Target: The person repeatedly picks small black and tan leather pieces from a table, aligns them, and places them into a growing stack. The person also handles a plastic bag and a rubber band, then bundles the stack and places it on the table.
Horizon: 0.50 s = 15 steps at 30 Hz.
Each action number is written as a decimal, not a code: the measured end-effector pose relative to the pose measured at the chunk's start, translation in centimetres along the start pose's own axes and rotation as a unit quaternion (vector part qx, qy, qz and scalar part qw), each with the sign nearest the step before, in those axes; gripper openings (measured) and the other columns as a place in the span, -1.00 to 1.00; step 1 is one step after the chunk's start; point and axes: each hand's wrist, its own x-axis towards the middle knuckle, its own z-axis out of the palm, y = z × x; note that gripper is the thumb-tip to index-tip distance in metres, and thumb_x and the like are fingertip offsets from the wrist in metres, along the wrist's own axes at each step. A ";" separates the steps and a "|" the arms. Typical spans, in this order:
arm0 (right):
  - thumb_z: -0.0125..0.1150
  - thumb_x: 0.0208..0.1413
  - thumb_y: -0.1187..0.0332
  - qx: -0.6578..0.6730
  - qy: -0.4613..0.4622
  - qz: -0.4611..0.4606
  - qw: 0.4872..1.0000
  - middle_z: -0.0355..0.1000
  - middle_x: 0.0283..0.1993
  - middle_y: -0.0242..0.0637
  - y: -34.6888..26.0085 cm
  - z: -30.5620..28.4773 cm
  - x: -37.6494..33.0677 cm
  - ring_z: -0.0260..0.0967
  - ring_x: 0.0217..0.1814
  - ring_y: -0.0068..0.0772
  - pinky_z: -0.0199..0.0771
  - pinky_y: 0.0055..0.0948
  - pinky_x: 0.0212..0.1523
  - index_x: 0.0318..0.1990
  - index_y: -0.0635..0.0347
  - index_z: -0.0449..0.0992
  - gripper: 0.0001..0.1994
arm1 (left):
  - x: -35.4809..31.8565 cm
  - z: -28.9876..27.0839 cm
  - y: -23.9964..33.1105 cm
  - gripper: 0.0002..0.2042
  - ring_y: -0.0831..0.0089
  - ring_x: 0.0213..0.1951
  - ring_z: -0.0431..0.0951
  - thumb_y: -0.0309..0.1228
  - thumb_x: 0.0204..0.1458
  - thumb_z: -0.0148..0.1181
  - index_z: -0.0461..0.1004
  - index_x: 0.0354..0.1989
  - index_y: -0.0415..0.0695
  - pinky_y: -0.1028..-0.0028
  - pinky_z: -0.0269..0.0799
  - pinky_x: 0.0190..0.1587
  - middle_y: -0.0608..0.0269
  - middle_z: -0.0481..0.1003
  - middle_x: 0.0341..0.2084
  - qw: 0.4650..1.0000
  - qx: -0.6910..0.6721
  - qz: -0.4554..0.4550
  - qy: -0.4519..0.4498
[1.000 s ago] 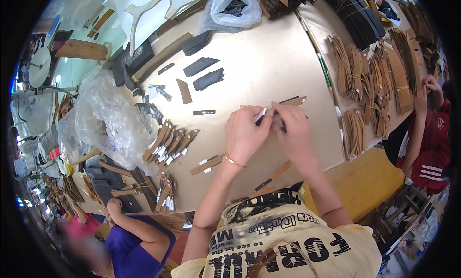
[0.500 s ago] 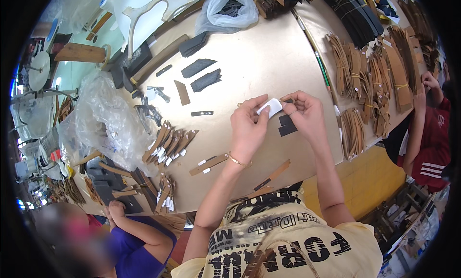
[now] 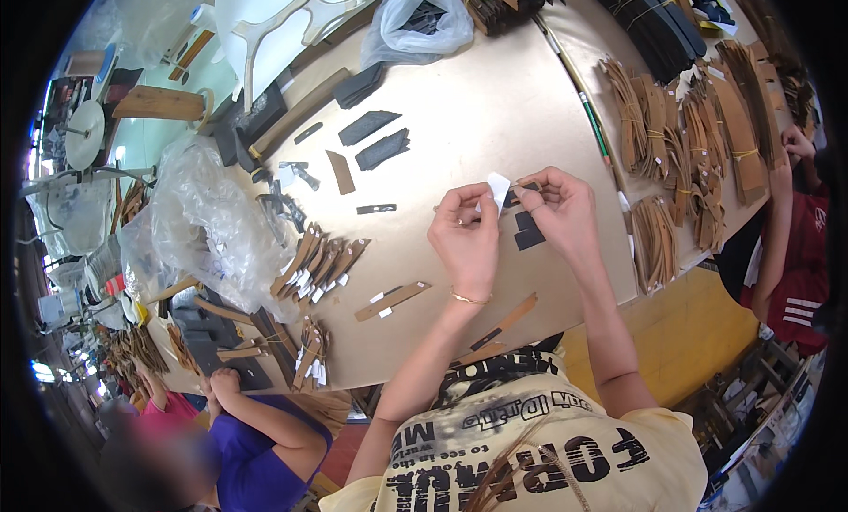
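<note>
Over the near right part of the table, my left hand (image 3: pixel 468 247) is closed, its thumb and fingers pinching a small white slip (image 3: pixel 498 189) that stands tilted upward. My right hand (image 3: pixel 565 213) is close beside it, pinching a small dark piece (image 3: pixel 529 187) partly hidden by the fingers. Beneath that hand lie small black rectangular pieces (image 3: pixel 528 234). Left of my left forearm is a brown strip (image 3: pixel 402 298) with white and dark bits along it. Another brown strip (image 3: pixel 512 318) with a dark end rests nearer my body.
Bundled brown strips with white tags (image 3: pixel 322 260) lie at left, beside crumpled clear plastic (image 3: pixel 208 229). Black stacks (image 3: pixel 382 148) sit mid-table. Tied brown bundles (image 3: pixel 654 247) line the right side, past a long rod (image 3: pixel 594 128). Co-workers' hands (image 3: pixel 226 381) show at lower left and far right.
The white slip has turned from lying broad and slanted to standing narrow and more upright. My left hand has rolled with it. The whole view has shifted slightly.
</note>
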 end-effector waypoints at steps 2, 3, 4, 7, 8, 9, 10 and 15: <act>0.22 0.06 0.57 0.005 0.006 -0.004 1.000 0.53 -0.40 -0.36 0.0 0.1 -0.1 0.44 -0.39 -0.71 0.46 -0.70 -0.35 -0.27 0.40 0.57 -0.90 | -0.2 0.4 -0.5 -0.93 0.59 -0.44 0.57 -0.59 0.06 0.25 0.52 -0.34 -0.36 0.64 0.48 -0.47 0.17 0.55 -0.38 1.000 -0.007 0.017 0.011; 0.22 0.06 0.57 0.007 0.005 -0.003 1.000 0.53 -0.40 -0.37 -0.1 0.2 -0.2 0.43 -0.39 -0.71 0.46 -0.70 -0.35 -0.27 0.40 0.57 -0.90 | -0.1 0.5 -0.7 -0.93 0.60 -0.43 0.57 -0.60 0.07 0.25 0.50 -0.35 -0.36 0.64 0.48 -0.47 0.17 0.55 -0.38 0.998 0.007 0.053 0.018; 0.23 0.06 0.56 0.010 0.007 0.000 1.000 0.53 -0.39 -0.37 -0.1 0.2 -0.3 0.43 -0.39 -0.72 0.46 -0.70 -0.35 -0.26 0.40 0.57 -0.90 | 0.0 0.6 -0.8 -0.92 0.61 -0.43 0.58 -0.60 0.07 0.25 0.49 -0.35 -0.37 0.64 0.48 -0.46 0.17 0.55 -0.37 0.996 0.021 0.088 0.026; 0.23 0.07 0.56 0.009 0.010 0.001 1.000 0.52 -0.39 -0.37 -0.1 0.3 -0.3 0.43 -0.39 -0.73 0.46 -0.71 -0.36 -0.26 0.40 0.57 -0.90 | 0.1 0.6 -1.1 -0.91 0.60 -0.45 0.59 -0.60 0.06 0.28 0.50 -0.37 -0.36 0.64 0.49 -0.45 0.15 0.56 -0.41 0.988 0.081 0.129 0.020; 0.23 0.08 0.56 0.011 0.009 -0.004 1.000 0.52 -0.39 -0.38 -0.1 0.3 -0.3 0.42 -0.39 -0.73 0.46 -0.71 -0.36 -0.26 0.40 0.57 -0.90 | 0.0 0.6 -1.1 -0.91 0.60 -0.47 0.58 -0.59 0.06 0.28 0.50 -0.38 -0.36 0.63 0.50 -0.45 0.15 0.56 -0.43 0.990 0.083 0.114 0.017; 0.24 0.08 0.56 0.006 0.014 -0.003 1.000 0.53 -0.40 -0.34 -0.1 0.3 -0.3 0.45 -0.39 -0.69 0.49 -0.68 -0.36 -0.28 0.43 0.56 -0.91 | -0.2 0.6 -1.1 -0.90 0.60 -0.48 0.58 -0.58 0.06 0.29 0.50 -0.39 -0.36 0.62 0.51 -0.45 0.15 0.57 -0.45 0.991 0.086 0.097 0.015; 0.24 0.08 0.55 0.005 0.019 -0.005 1.000 0.54 -0.42 -0.30 -0.1 0.4 -0.3 0.48 -0.39 -0.65 0.53 -0.64 -0.35 -0.30 0.45 0.56 -0.90 | -0.2 0.6 -1.0 -0.89 0.60 -0.50 0.58 -0.57 0.06 0.30 0.50 -0.40 -0.36 0.61 0.52 -0.46 0.15 0.57 -0.47 0.992 0.087 0.085 0.011; 0.28 0.13 0.45 -0.004 -0.008 -0.033 0.999 0.57 -0.40 -0.23 -0.7 0.5 -0.6 0.54 -0.36 -0.50 0.58 -0.52 -0.30 -0.20 0.46 0.57 -0.81 | 0.1 0.0 -0.2 -0.88 0.56 -0.50 0.62 -0.54 0.08 0.29 0.52 -0.38 -0.38 0.58 0.55 -0.49 0.17 0.59 -0.49 0.995 0.093 0.026 -0.036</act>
